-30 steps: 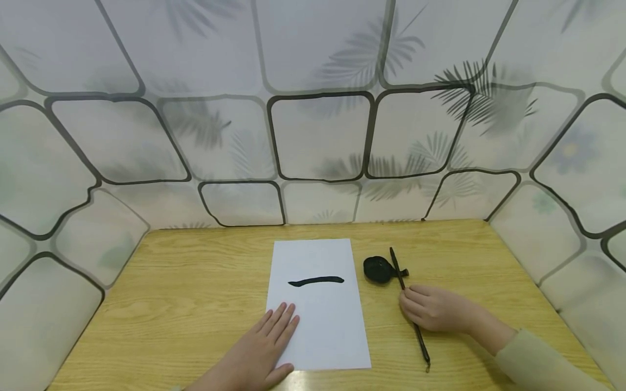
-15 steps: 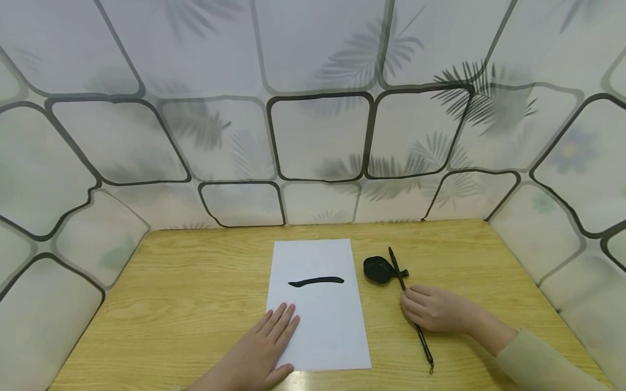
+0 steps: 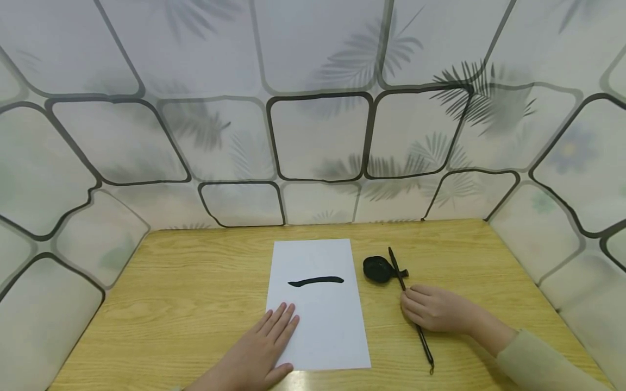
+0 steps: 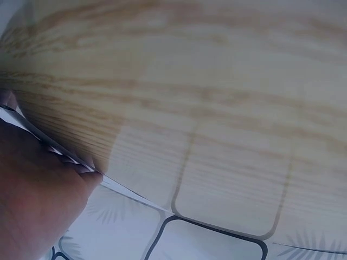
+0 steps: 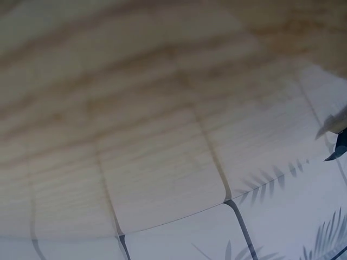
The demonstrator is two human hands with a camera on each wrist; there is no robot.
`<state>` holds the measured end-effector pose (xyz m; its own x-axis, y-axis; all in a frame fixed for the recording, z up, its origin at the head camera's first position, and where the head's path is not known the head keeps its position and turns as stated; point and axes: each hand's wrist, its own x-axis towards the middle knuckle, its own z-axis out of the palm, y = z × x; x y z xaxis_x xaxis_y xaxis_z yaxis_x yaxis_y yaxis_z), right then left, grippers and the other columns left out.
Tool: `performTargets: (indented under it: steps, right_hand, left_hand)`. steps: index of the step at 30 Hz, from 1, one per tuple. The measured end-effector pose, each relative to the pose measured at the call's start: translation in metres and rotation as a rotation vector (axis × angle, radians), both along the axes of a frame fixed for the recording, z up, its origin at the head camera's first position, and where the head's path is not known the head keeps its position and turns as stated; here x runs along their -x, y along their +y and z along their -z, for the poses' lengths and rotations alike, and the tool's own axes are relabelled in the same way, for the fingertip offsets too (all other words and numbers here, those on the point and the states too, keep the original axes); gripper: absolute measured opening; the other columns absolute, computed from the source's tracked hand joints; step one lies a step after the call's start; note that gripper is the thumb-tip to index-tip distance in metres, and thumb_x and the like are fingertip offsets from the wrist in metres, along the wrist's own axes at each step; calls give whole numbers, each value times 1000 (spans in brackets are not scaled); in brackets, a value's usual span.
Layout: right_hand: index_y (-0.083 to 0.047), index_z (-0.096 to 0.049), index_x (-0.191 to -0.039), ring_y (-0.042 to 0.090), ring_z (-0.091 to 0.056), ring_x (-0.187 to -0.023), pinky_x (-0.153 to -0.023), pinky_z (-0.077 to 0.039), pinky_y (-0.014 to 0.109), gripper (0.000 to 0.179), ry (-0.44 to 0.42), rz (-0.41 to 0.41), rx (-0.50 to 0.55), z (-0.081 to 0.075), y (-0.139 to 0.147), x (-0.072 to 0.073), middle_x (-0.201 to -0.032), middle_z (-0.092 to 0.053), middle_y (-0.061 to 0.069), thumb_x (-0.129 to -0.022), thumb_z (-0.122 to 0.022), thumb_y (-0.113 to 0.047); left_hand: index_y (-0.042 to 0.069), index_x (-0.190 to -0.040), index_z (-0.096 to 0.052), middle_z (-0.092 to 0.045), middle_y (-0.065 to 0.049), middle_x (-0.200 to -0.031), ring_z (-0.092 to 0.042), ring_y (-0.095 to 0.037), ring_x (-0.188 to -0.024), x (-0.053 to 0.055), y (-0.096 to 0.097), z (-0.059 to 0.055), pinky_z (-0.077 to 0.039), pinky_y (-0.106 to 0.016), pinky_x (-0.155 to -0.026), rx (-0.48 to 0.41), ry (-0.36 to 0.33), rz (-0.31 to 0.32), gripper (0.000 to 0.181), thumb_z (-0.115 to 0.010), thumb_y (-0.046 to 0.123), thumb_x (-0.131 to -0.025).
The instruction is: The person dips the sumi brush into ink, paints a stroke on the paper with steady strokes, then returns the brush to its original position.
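Note:
My left hand lies flat on the lower left part of a white sheet of paper, fingers straight. A single thick black stroke runs across the sheet's upper half. In the left wrist view, the hand fills the lower left corner, by the thin edge of the paper. To the right of the sheet, my right hand grips a dark calligraphy brush around mid-handle. The brush's dark tip points away from me and crosses the short handle of a small black ink dish. The looped end points toward me.
Everything rests on a wood-grain table. Behind it and at both sides stand walls covered with a pale stone-and-leaf pattern. In the right wrist view, a dark pointed piece shows at the right edge.
The looped end of the brush has swung slightly to the right under my right hand, and its tip slightly left. My left hand, the paper and the dish have stayed put.

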<state>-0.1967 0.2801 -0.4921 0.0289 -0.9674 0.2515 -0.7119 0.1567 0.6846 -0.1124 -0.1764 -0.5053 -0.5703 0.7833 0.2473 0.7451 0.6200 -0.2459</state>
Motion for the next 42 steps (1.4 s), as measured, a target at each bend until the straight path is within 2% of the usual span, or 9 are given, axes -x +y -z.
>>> performTargets:
  steps: [13,18,27,42]
  right_hand:
    - [-11,-74,-98,15,-71,-91,-81,-61,28,54,12,5,-11,-2,0,0,-102,-76,4,-115,-24,-4]
    - [-12,-73,-99,15,-71,-92,-83,-61,28,55,38,4,-37,-4,1,-2,-103,-76,4,-115,-22,-2]
    - [-12,-74,-100,15,-71,-93,-82,-61,28,56,48,7,-47,-5,2,-4,-104,-76,5,-115,-21,-2]
    - [-13,-75,-103,14,-72,-95,-84,-61,27,58,55,12,-45,-6,3,-4,-106,-77,3,-116,-19,-3]
  left_hand:
    - [1,-156,-49,-50,-18,-162,-54,-32,-148,-1,0,-4,25,-27,-127,9,7,3,77,-42,62,-108]
    - [1,-157,-47,-49,-18,-163,-54,-31,-148,0,-1,-1,24,-27,-128,6,-2,6,77,-40,62,-109]
    - [1,-156,-48,-51,-19,-161,-56,-31,-145,3,-2,6,21,-29,-131,-11,41,27,79,-34,63,-110]
    - [0,-155,-48,-52,-19,-161,-56,-31,-146,3,-2,3,21,-31,-131,-9,47,35,80,-35,64,-109]
